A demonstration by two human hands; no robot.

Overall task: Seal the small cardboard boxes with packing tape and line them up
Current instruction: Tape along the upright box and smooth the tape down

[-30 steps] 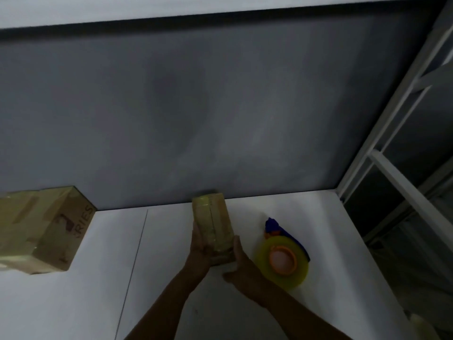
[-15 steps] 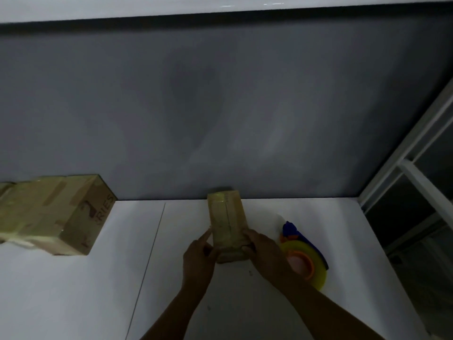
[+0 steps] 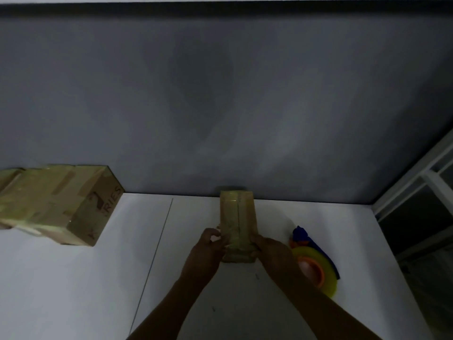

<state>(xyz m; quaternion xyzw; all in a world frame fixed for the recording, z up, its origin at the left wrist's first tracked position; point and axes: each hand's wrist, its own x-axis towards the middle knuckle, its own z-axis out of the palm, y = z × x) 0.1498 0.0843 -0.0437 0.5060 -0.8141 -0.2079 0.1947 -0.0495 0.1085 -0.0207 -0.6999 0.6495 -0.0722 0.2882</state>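
Found the small cardboard box (image 3: pixel 237 217) lying lengthwise on the white table (image 3: pixel 73 290), far end close to the grey wall, near end held between both hands. Saw the left hand (image 3: pixel 207 251) with fingers curled onto the near left edge, no longer with the forefinger stretched along the side as half a second before. Saw the right hand (image 3: pixel 273 253) clamped round the near right corner, having slid off the top face to the side. Noted glossy tape along the box top over the centre seam; could not tell in the dim light whether the left fingertips pinched a loose tape end or pressed it flat. Kept the box in much the same spot throughout. Judged the step as smoothing the tape tail over the near end, with sealing nearly finished and lining up not yet begun. Left the tape dispenser (image 3: pixel 316 268) just beside the right hand, and the taped boxes (image 3: pixel 56 204) well apart at the left by the wall
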